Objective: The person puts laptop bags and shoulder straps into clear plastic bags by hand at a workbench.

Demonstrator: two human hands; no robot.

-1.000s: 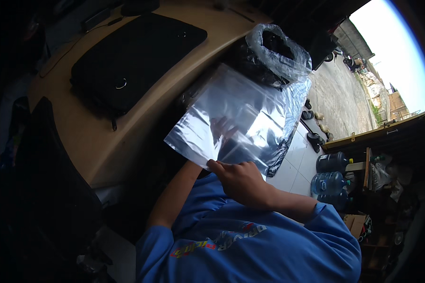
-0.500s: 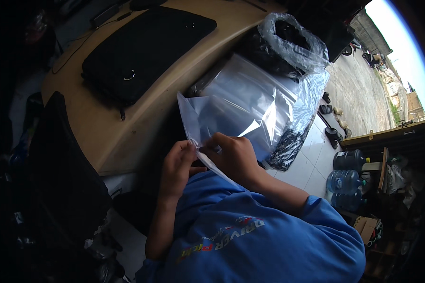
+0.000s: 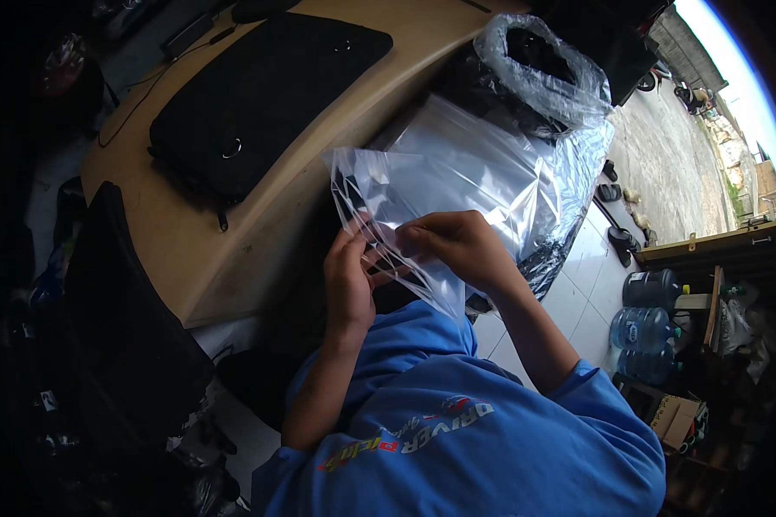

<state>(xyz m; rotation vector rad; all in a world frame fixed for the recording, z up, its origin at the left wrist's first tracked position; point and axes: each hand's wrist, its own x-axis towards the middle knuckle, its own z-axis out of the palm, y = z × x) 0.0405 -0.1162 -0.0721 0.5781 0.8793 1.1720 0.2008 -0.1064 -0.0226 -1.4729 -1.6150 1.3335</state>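
A clear plastic bag [image 3: 364,169], thin and wrinkled, stands up in front of me, its lower edge near my blue shirt. My left hand [image 3: 350,280] is at the bag's left edge, with spread fingers showing through the film; whether they are inside or behind it I cannot tell. My right hand [image 3: 461,246] has its fingers curled and pinched on the film, close to the left fingers. Just beyond lies a stack of clear plastic bags [image 3: 483,164], shiny and flat, on silvery plastic wrapping [image 3: 582,164].
On the wooden desk [image 3: 233,250] at left lies a black padded case [image 3: 267,103]. A crumpled clear plastic wrapper [image 3: 591,95] sits beyond the stack. Large water bottles [image 3: 642,327] and a cardboard box [image 3: 677,418] stand at right. Sandals [image 3: 621,246] lie by the doorway. A dark chair back [image 3: 129,319] is at left.
Both hands have moved slightly up and to the right with the bag. The bag's edge, gathered between the fingers before, is now spread wider, and the left fingers have parted.
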